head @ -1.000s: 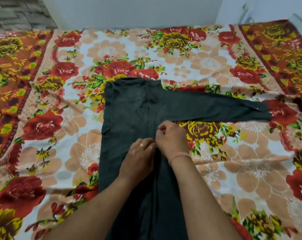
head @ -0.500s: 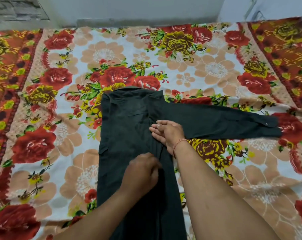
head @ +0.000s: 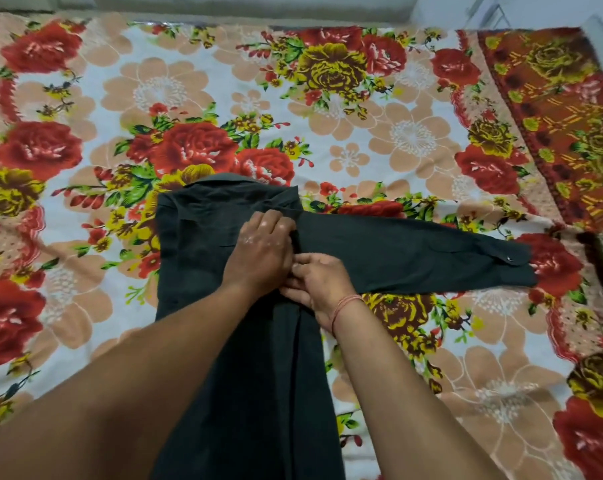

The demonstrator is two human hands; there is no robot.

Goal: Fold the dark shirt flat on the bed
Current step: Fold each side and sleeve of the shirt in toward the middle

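A: Shirt [head: 224, 341], the dark one, lies lengthways down the middle of the flowered bedspread [head: 85, 289], collar at the far end, body already narrowed into a long strip running toward the person. One sleeve [head: 414, 258] sticks out flat to the right, cuff near a red rose

B: And the hands?

A: From the head camera, the only view, both meet at the shoulder where that sleeve joins. The left hand [head: 262, 247] is palm down, fingers curled over the seam, pressing the cloth. The right hand [head: 317, 285], a thread band at its wrist, is just beside it with fingers bent at the fabric edge; I cannot tell whether it pinches cloth or only rests there

B: What has changed?

A: Half a second ago the left hand was lower on the body and the right lay open near the armpit. Both have moved up to the sleeve root. I judge the side fold is set and the sleeve fold comes next, then the lengthwise folds
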